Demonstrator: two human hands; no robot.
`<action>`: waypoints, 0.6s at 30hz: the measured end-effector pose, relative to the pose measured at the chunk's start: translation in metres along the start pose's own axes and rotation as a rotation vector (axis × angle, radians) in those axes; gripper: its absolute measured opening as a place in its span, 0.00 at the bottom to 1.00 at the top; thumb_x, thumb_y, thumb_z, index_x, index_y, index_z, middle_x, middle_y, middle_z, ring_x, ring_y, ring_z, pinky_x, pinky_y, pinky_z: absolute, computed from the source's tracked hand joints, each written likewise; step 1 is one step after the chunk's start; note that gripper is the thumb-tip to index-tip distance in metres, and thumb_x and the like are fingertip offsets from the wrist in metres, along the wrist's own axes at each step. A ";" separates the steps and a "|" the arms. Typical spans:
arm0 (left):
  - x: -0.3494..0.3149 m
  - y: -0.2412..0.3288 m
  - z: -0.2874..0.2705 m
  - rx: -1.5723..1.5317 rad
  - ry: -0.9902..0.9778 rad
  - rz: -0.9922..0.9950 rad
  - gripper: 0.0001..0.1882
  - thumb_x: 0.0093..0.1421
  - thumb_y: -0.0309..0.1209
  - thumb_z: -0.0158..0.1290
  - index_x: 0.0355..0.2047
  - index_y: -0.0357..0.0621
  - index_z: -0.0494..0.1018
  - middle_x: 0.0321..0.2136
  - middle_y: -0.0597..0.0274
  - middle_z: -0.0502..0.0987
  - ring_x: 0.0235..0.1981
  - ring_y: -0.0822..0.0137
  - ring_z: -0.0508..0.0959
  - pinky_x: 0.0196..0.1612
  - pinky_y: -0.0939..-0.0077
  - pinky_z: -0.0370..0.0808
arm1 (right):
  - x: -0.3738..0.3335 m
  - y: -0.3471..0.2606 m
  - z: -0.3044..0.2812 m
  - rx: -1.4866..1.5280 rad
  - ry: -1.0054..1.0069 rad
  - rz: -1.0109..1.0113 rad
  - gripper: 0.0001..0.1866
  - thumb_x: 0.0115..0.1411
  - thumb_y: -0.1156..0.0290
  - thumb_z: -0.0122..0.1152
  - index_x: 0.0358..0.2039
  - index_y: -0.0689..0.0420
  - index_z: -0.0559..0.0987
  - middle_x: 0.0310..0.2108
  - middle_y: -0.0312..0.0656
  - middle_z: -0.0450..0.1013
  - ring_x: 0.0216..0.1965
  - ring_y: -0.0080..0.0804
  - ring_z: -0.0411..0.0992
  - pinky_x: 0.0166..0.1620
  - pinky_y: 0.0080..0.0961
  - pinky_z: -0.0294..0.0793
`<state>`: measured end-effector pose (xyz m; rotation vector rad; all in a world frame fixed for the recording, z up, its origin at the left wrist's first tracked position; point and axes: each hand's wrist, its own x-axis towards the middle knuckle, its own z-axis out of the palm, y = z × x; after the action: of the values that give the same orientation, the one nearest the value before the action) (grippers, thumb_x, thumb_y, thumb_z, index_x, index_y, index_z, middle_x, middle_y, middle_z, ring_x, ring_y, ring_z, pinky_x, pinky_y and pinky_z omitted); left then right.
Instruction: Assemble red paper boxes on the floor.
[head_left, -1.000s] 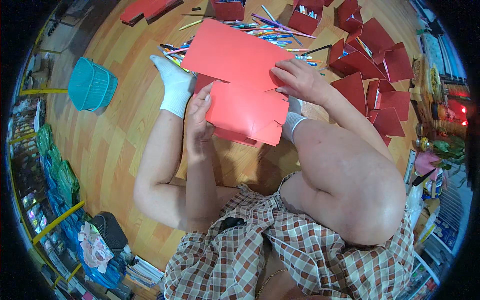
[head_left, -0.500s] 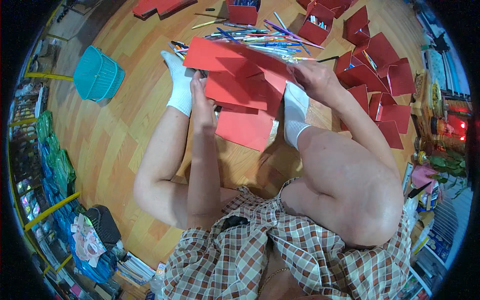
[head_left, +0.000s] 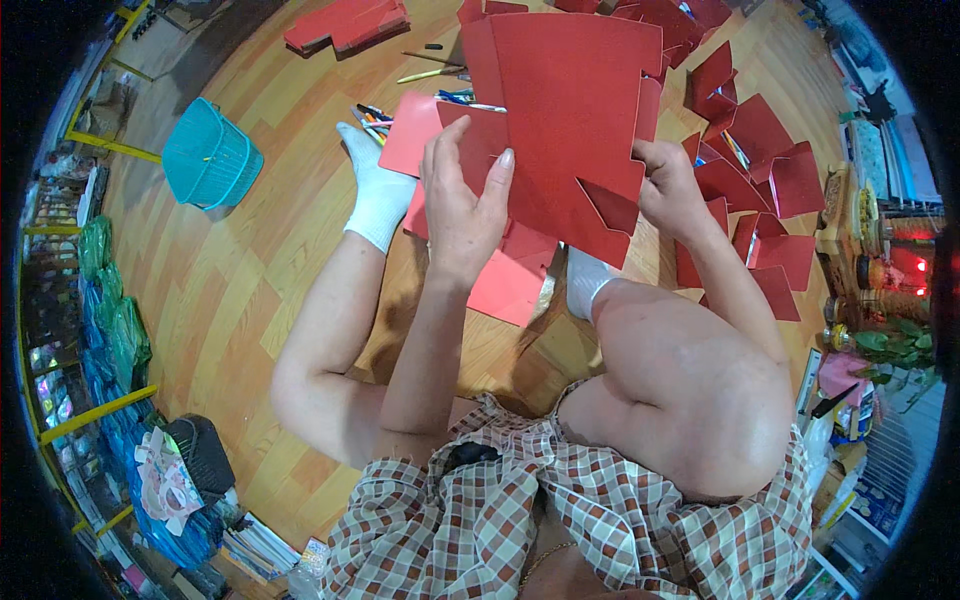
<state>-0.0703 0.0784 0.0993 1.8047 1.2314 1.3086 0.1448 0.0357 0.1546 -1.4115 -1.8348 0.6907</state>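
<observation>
Facing red card boxes on the floor at right, some cut off above, with pens in one. Holding a red card sheet in front, with fingers of the right hand clamped on its right edge. Holding the left hand by its left side, thumb and fingers apart; cannot tell whether touching. Partly hiding loose pens behind it. Also facing a teal basket, left.

Shop or lived-in home; cannot tell which.
Wood-pattern floor; yellow-edged shelving, crowded, at left; leafy plant at right.
</observation>
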 end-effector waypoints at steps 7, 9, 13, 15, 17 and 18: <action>0.014 0.001 0.010 -0.617 -0.075 -0.365 0.18 0.59 0.27 0.50 0.48 0.32 0.65 0.38 0.55 0.72 0.40 0.69 0.72 0.46 0.76 0.69 | -0.003 0.008 0.006 0.116 -0.029 0.018 0.12 0.57 0.72 0.55 0.40 0.65 0.76 0.29 0.41 0.76 0.31 0.20 0.71 0.34 0.22 0.71; 0.014 0.000 0.015 -0.648 -0.062 -0.438 0.15 0.60 0.27 0.49 0.46 0.32 0.66 0.35 0.58 0.72 0.37 0.74 0.71 0.44 0.81 0.69 | -0.004 0.012 0.008 0.085 -0.004 -0.051 0.11 0.56 0.75 0.53 0.37 0.67 0.77 0.29 0.39 0.78 0.31 0.19 0.73 0.34 0.20 0.73; 0.009 -0.004 0.022 -0.727 -0.071 -0.424 0.14 0.60 0.30 0.51 0.44 0.36 0.69 0.33 0.65 0.72 0.33 0.76 0.72 0.38 0.83 0.69 | -0.005 0.017 0.011 0.065 -0.039 0.003 0.11 0.56 0.75 0.53 0.37 0.67 0.77 0.29 0.40 0.78 0.31 0.19 0.73 0.34 0.20 0.73; 0.009 -0.009 0.023 -0.790 -0.044 -0.503 0.09 0.59 0.28 0.51 0.36 0.35 0.69 0.30 0.64 0.72 0.31 0.78 0.70 0.37 0.84 0.68 | -0.005 0.016 0.012 -0.038 -0.026 0.004 0.12 0.56 0.74 0.54 0.38 0.67 0.77 0.29 0.40 0.78 0.31 0.19 0.72 0.34 0.21 0.73; 0.009 -0.015 0.020 -0.783 -0.113 -0.492 0.07 0.59 0.29 0.52 0.34 0.38 0.70 0.28 0.66 0.72 0.30 0.79 0.69 0.34 0.84 0.66 | -0.005 0.014 0.012 -0.016 -0.015 0.001 0.12 0.54 0.75 0.55 0.37 0.66 0.77 0.28 0.47 0.76 0.30 0.26 0.74 0.34 0.25 0.72; 0.009 -0.018 0.018 -0.771 -0.182 -0.499 0.06 0.58 0.30 0.53 0.31 0.41 0.70 0.26 0.69 0.72 0.28 0.81 0.69 0.32 0.84 0.65 | -0.005 0.013 0.011 -0.009 -0.016 0.010 0.12 0.52 0.75 0.56 0.37 0.66 0.77 0.27 0.53 0.75 0.29 0.34 0.75 0.33 0.28 0.71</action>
<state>-0.0585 0.0942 0.0815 0.9631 0.8273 1.0814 0.1442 0.0348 0.1365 -1.4261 -1.8462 0.7021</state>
